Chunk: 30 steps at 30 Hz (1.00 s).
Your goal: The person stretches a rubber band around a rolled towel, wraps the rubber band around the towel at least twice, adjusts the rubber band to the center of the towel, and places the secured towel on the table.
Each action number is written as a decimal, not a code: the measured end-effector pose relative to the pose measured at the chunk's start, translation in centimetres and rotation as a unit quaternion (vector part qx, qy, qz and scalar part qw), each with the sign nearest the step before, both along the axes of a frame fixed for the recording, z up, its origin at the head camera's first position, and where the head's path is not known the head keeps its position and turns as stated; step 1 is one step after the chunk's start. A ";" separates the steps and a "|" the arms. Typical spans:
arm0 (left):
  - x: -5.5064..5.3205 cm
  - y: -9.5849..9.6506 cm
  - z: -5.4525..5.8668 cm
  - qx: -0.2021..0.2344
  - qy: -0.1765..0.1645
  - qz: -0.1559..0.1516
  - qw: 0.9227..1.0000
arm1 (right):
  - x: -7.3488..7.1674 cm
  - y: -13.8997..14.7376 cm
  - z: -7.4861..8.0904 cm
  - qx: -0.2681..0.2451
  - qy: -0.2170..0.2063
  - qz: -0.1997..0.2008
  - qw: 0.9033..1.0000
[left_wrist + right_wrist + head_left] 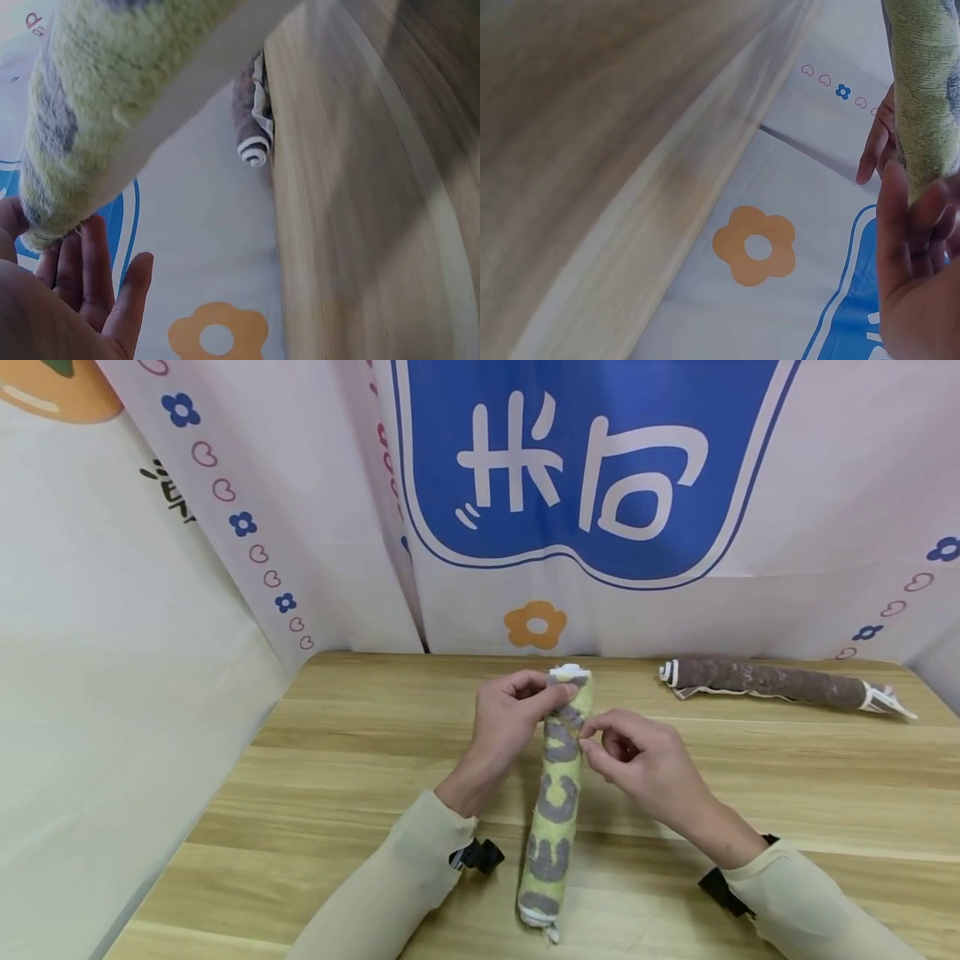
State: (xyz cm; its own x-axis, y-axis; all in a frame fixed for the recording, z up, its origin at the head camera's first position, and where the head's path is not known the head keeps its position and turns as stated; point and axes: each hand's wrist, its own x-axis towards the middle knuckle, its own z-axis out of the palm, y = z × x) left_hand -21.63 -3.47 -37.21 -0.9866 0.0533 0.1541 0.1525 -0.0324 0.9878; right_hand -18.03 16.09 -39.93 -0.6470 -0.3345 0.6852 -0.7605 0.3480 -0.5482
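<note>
A rolled towel [557,802], yellow-green with grey patches and white ends, stands out from the table lengthwise in the head view. Near its far end, my left hand [506,718] grips it, thumb across the front and fingers behind. My right hand [648,764] has its bent thumb and index finger pinching at the roll's right edge, just below the left thumb. Whether a thin strand lies between those fingertips is too small to tell. In the left wrist view the fluffy towel [112,112] fills the upper left; the right wrist view shows it [928,90] beside the fingers.
A second rolled towel [772,683], brown with white edging, lies at the back right of the wooden table [337,793]. Behind the table hangs a printed white cloth [480,602] with a blue panel. Dark wrist cameras sit at both cuffs.
</note>
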 end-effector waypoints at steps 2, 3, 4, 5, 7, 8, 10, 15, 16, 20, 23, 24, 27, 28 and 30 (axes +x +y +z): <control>0.1 0.0 0.1 -0.007 -0.001 -0.006 1.000 | 0.0 0.0 0.1 0.002 0.010 -0.018 1.000; 0.1 0.0 0.1 -0.011 0.000 -0.007 1.000 | 0.1 0.0 0.1 0.003 0.015 -0.025 1.000; 0.2 0.0 0.1 -0.015 0.001 -0.006 1.000 | 0.1 0.0 0.1 0.004 0.022 -0.032 0.999; 0.2 0.0 0.2 -0.019 0.003 -0.004 1.000 | 0.1 0.0 0.2 0.003 0.026 -0.037 0.999; 0.3 0.1 0.2 -0.028 0.008 0.003 1.000 | 0.2 -0.1 0.2 -0.001 0.034 -0.046 0.998; 0.4 0.1 0.2 -0.031 0.012 0.006 0.999 | 0.3 -0.2 0.3 -0.005 0.039 -0.050 0.998; 0.5 0.2 0.2 -0.039 0.021 0.012 0.999 | 0.5 -0.4 0.4 -0.016 0.046 -0.054 0.997; 1.1 0.7 0.2 -0.063 0.049 0.028 0.996 | 1.0 -0.9 0.6 -0.023 0.058 -0.065 0.996; 1.3 0.8 0.2 -0.067 0.052 0.033 0.996 | 1.1 -1.0 0.6 -0.017 0.061 -0.070 0.996; 1.5 1.0 0.3 -0.073 0.051 0.048 0.995 | 1.3 -1.1 0.8 0.020 0.085 -0.100 0.991; 1.6 1.1 0.4 -0.075 0.049 0.054 0.995 | 1.3 -1.1 0.9 0.036 0.098 -0.114 0.988; 1.7 1.1 0.3 -0.076 0.047 0.055 0.994 | 1.4 -1.1 1.0 0.037 0.098 -0.114 0.988; 1.7 1.2 0.2 -0.082 0.047 0.059 0.994 | 1.4 -1.1 0.9 0.031 0.092 -0.103 0.990; 1.7 1.2 0.2 -0.084 0.048 0.059 0.994 | 1.4 -1.1 0.9 0.027 0.089 -0.098 0.991; 1.7 1.4 0.1 -0.087 0.050 0.059 0.993 | 1.3 -1.0 0.9 0.018 0.080 -0.083 0.993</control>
